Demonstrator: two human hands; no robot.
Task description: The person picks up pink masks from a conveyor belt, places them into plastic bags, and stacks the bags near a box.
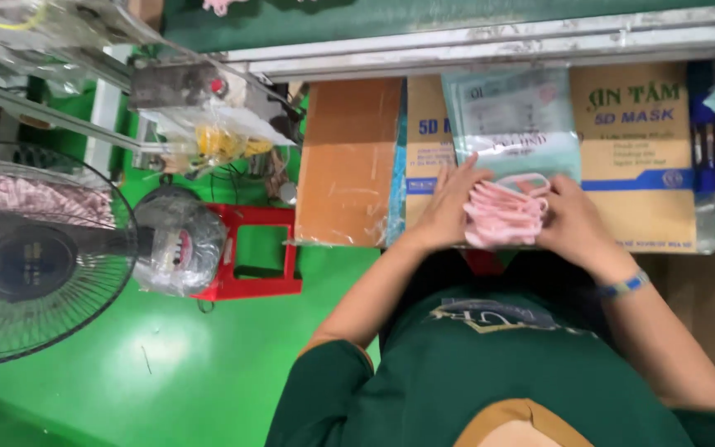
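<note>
A clear plastic pouch (pixel 513 120) with a pale green printed face lies on the counter (pixel 347 157) at 12 o'clock from the hands; what it holds cannot be made out. Beneath it sit flat brown cartons (pixel 639 165), partly covered by the pouch. A stack of pink face masks (pixel 502 213) rests at the counter's near edge, its lower part hidden by the hands. The left hand (pixel 448 207) presses the stack from 9 o'clock, fingers spread flat against it; the right hand (pixel 573 219) closes on it from 3 o'clock, so both grips are clamped on the masks. A fan (pixel 31 257) at far 9 o'clock is cut off by the frame; beside it stands a red stool (pixel 254 252).
</note>
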